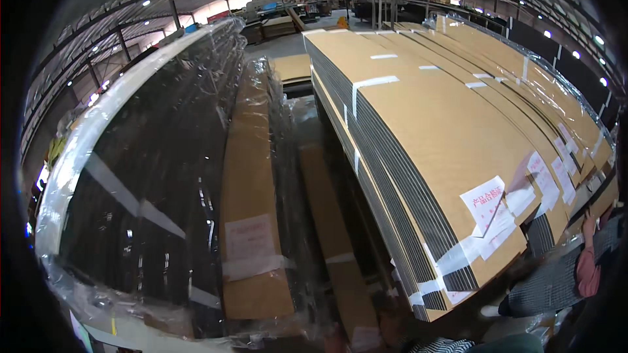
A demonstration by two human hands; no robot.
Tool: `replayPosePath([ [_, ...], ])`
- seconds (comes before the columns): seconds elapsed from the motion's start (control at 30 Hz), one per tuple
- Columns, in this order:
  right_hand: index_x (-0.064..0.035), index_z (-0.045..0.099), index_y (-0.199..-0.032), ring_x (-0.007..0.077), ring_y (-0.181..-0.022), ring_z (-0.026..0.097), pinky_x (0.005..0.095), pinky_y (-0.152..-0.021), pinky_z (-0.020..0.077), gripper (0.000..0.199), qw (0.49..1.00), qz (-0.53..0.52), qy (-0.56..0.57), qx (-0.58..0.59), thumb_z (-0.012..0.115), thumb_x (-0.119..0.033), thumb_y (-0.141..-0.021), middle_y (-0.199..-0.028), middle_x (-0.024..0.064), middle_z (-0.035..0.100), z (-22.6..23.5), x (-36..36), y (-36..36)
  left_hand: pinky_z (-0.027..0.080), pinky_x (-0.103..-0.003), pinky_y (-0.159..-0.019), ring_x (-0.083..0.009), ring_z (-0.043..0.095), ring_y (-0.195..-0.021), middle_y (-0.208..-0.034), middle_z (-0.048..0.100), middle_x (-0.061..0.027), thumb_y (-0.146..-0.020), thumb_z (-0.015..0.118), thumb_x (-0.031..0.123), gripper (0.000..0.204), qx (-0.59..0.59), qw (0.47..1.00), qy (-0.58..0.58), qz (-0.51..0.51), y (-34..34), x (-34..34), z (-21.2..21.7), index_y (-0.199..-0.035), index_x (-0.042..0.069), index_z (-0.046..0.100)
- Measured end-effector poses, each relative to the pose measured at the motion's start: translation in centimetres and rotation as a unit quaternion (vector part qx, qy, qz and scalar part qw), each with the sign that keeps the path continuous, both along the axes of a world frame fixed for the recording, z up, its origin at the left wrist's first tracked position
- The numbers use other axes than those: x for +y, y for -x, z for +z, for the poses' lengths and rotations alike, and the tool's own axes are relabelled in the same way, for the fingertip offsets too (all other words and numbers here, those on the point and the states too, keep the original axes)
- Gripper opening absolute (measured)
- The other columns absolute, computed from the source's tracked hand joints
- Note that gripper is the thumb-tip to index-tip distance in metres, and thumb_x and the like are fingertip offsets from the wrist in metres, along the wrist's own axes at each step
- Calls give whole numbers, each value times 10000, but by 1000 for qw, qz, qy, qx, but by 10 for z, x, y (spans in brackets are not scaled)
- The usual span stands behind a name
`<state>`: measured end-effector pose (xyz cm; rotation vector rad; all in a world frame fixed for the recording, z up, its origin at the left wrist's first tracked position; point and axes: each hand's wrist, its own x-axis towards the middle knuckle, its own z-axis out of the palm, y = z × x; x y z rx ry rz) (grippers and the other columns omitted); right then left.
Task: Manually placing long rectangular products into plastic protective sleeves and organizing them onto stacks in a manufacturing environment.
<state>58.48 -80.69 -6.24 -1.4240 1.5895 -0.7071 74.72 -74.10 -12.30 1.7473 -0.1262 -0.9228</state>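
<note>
Neither my left hand nor my right hand shows in the head view. Closest in front of me is a tall stack of flat panels [418, 111] with brown cardboard faces and dark layered edges. White tape [376, 82] binds its corners, and white paper labels with red print [484, 199] are stuck on its near end. To the left stands a dark stack [150, 176] wrapped in clear plastic film. Beside it a narrow brown cardboard stack [248, 150], also under film, carries a pale label [250, 245]. At the lower edge a bit of striped cloth [445, 345] shows.
A narrow dark gap with a lower brown board [330, 235] runs between the stacks. At the right edge another person in a pink sleeve [589, 271] and grey checked garment [549, 291] has a hand on the panels. More stacked boards [278, 26] stand far back.
</note>
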Motion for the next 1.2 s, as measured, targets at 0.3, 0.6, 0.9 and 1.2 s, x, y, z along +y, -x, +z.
replayPosePath([
  [0.3,-21,690,-1042,292,-821,689,401,-768,537,173,998,12,-25,-61,608,-53,-892,-936,146,718,15,-8,-6,498,-388,-757,-285,606,-888,-1114,625,-122,-941,556,111,307,-84,994,-1,-67,6,-1,23,-1241,45,547],
  [0.6,-14,685,-1052,276,-824,690,389,-779,538,179,967,15,-42,-251,600,-30,-896,-942,131,721,68,16,1,504,-394,-792,-301,616,-909,-1212,627,-157,-950,548,117,414,-237,948,85,-195,4,53,93,-1353,36,504],
  [0.9,21,606,-1183,94,-718,591,239,-678,470,268,940,178,126,-261,579,35,-917,-775,58,630,248,80,35,562,-432,-625,-307,704,-697,-786,702,-149,-838,634,4,504,-364,900,204,-130,31,161,286,-1319,157,636],
  [1.2,4,556,-1146,70,-572,507,223,-530,424,193,928,123,6,-353,523,20,-957,-688,2,563,202,108,37,537,-453,-738,-383,680,-888,-884,696,-188,-914,671,302,248,-461,734,29,-498,-5,198,307,-911,54,658],
])
